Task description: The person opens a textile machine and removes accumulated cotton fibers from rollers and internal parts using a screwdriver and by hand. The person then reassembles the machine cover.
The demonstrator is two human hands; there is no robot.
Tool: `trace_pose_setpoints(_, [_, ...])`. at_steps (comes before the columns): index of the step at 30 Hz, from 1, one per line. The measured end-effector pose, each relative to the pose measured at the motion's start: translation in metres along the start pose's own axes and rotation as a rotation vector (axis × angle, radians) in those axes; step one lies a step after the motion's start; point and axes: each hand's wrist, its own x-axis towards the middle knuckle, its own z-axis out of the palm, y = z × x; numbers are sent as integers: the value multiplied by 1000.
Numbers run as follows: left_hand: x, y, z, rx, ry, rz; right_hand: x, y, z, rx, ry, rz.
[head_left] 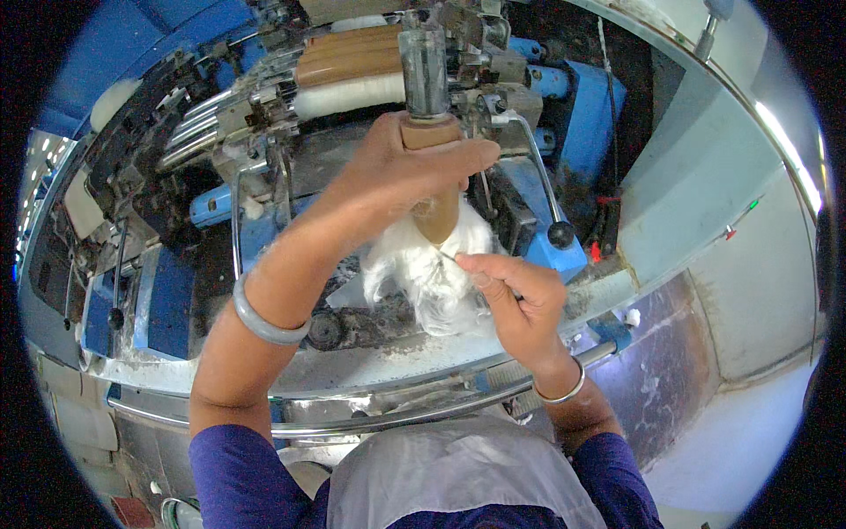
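Observation:
My left hand [397,167] is wrapped round a brown roller [435,217] with a grey metal end piece [425,75], tilted with its lower end toward me. White fluffy fibre [423,273] bunches around and below that lower end. Beside it my right hand [524,295] is closed in a pinch. A thin dark sliver shows at its fingertips against the fibre, too small to name.
Behind my hands lies a machine with brown rollers [348,55] and a white fibre band [348,95]. Black-knobbed levers [560,234] stand at both sides. Nearer me runs a curved metal rail [370,427]. Blue housings [592,119] and a grey panel [705,145] stand right.

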Motion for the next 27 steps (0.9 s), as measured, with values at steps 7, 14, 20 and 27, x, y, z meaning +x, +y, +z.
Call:
trace_pose_setpoints(7, [2,-2,-4,47,-5,-15,-30,4,-6,-57,-125,84])
trace_pose_setpoints(14, [-1,-3,5,9,59,-7,-36,-1,-18,-21,-135,63])
trace_pose_setpoints(20, [-1,1,3,30,-7,27,-11,0,-9,-75,-10,-23])
trace_pose_setpoints(27, [-4,1,-1,47,-13,16,-25,0,-11,-100,-182,28])
